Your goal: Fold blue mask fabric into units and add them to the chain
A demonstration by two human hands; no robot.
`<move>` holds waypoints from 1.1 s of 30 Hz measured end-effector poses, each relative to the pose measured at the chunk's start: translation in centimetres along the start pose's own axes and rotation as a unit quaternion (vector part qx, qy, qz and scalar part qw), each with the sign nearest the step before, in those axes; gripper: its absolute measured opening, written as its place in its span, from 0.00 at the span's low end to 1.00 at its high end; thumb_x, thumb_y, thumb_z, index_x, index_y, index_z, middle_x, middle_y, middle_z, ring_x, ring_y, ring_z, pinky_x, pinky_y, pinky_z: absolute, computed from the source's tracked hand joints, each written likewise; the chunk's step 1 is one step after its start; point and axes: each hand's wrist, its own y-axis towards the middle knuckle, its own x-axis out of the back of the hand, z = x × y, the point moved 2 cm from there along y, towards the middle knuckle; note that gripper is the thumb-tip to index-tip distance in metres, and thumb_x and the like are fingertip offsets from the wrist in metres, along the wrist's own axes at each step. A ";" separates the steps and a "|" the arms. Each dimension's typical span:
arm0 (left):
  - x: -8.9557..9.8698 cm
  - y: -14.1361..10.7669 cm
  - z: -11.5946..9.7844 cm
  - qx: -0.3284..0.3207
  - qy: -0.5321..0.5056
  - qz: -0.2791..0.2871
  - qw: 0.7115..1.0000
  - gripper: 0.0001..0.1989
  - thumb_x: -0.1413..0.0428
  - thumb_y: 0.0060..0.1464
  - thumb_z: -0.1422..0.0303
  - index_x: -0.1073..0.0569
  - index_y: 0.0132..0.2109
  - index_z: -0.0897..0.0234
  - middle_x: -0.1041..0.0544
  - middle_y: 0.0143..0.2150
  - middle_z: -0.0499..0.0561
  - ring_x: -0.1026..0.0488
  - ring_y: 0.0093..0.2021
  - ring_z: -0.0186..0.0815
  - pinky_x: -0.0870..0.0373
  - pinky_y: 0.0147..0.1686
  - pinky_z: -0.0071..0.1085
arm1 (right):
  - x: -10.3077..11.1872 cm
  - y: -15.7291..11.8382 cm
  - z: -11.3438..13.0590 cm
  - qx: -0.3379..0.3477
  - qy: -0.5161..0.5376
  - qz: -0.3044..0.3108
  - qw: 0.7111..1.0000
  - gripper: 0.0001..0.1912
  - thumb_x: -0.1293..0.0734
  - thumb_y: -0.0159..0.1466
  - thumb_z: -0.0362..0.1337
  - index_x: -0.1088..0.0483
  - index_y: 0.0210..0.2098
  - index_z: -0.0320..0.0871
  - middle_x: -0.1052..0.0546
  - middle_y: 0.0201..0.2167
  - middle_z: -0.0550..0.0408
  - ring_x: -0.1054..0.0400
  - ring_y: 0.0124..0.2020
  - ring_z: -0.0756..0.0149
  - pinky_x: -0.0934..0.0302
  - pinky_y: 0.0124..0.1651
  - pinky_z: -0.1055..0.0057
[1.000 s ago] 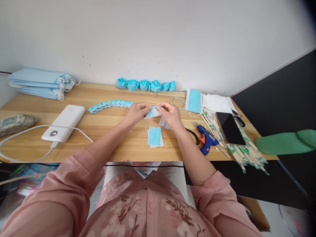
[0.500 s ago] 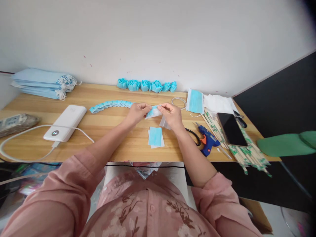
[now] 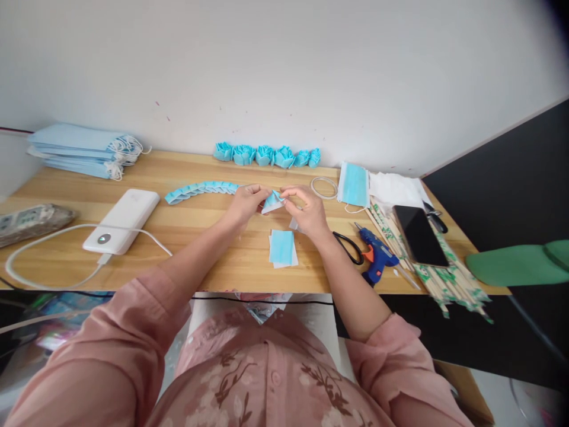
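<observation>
- A person in a pink, flower-patterned shirt (image 3: 267, 379) works at the front edge of a wood-grain desk (image 3: 213, 270).
- At the desk's front right corner, wrapped sticks (image 3: 460, 284) jut past the edge beneath a dark phone (image 3: 420, 235), with a green bottle (image 3: 515, 265) just beside.
- Near the middle of the front edge lies a flat blue square (image 3: 281, 246) on white material; toward the right is a blue glue gun (image 3: 380, 255) with an orange trigger.
- Toward the left edge, a cable (image 3: 44, 231) runs from a white power bank (image 3: 122, 222).
- Over the desk's middle, the left hand (image 3: 249, 200) and right hand (image 3: 309, 207) share a folded blue-and-white piece (image 3: 272, 203), the fingers of each pinching one side.
- Just beyond the left hand, a curved row of pleated blue pieces (image 3: 202, 190) stretches toward the left edge.
- Near the back right corner sits a single blue mask (image 3: 354, 185); a mask stack (image 3: 75, 148) fills the back left corner.
- Six blue fabric flowers (image 3: 265, 155) line the back edge.
</observation>
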 end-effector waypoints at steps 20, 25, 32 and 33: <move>-0.1 0.0 0.0 -0.027 0.003 0.017 0.999 0.20 0.31 0.42 0.55 0.26 0.28 0.67 0.27 0.21 0.47 0.33 0.22 0.28 0.37 0.24 0.26 | -0.2 -0.1 -0.1 -0.004 -0.024 0.026 0.999 0.07 0.34 0.62 0.33 0.23 0.35 0.49 0.17 0.39 0.55 0.26 0.44 0.59 0.36 0.52 0.60; -0.1 0.0 -0.1 -0.022 0.012 -0.004 1.000 0.21 0.31 0.38 0.53 0.28 0.27 0.65 0.28 0.22 0.46 0.35 0.23 0.28 0.39 0.24 0.27 | 0.1 -0.1 0.3 -0.032 0.038 0.046 0.998 0.09 0.35 0.63 0.34 0.22 0.36 0.49 0.17 0.43 0.55 0.26 0.50 0.59 0.37 0.58 0.59; -0.2 -0.3 -0.5 -0.043 0.024 0.006 0.999 0.18 0.33 0.41 0.55 0.27 0.26 0.65 0.31 0.23 0.45 0.39 0.24 0.27 0.43 0.26 0.27 | 0.0 0.0 -0.2 -0.202 0.237 0.029 0.950 0.17 0.32 0.63 0.52 0.24 0.42 0.47 0.18 0.40 0.55 0.25 0.46 0.62 0.34 0.53 0.65; -0.2 -0.3 -0.5 -0.046 0.023 0.008 0.999 0.17 0.33 0.42 0.55 0.27 0.26 0.64 0.31 0.23 0.44 0.40 0.24 0.27 0.43 0.26 0.27 | -0.1 0.0 -0.3 -0.207 0.232 0.043 0.949 0.18 0.31 0.62 0.53 0.23 0.39 0.46 0.19 0.38 0.56 0.26 0.44 0.63 0.35 0.51 0.66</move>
